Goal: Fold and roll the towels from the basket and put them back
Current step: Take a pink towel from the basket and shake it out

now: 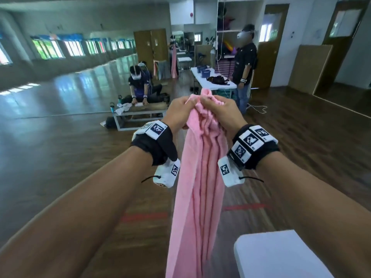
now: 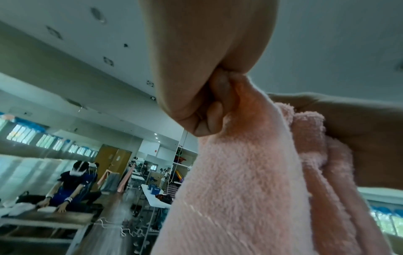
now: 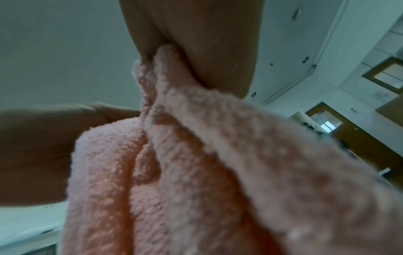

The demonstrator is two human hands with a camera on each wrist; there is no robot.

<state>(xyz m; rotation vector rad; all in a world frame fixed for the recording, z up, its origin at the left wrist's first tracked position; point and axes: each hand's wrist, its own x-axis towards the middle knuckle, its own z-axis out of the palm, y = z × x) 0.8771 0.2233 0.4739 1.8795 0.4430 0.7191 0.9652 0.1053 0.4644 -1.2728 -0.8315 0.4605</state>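
Note:
A long pink towel (image 1: 197,187) hangs bunched in vertical folds from both my hands, held up in front of me. My left hand (image 1: 178,112) pinches its top left edge, fingers curled. Close beside it, my right hand (image 1: 218,112) grips the gathered top of the cloth. In the left wrist view the pink towel (image 2: 240,189) drops from my left hand (image 2: 209,96), with my right hand (image 2: 359,138) beside it. The right wrist view shows the pink towel (image 3: 207,172) squeezed under my right hand (image 3: 196,43). No basket is in view.
A white table corner (image 1: 281,255) sits at the lower right, close to the towel's hanging end. Wooden floor lies below. A person (image 1: 245,63) stands by a white table (image 1: 212,81) with blue bins; another person (image 1: 140,85) kneels at a low bench (image 1: 140,111).

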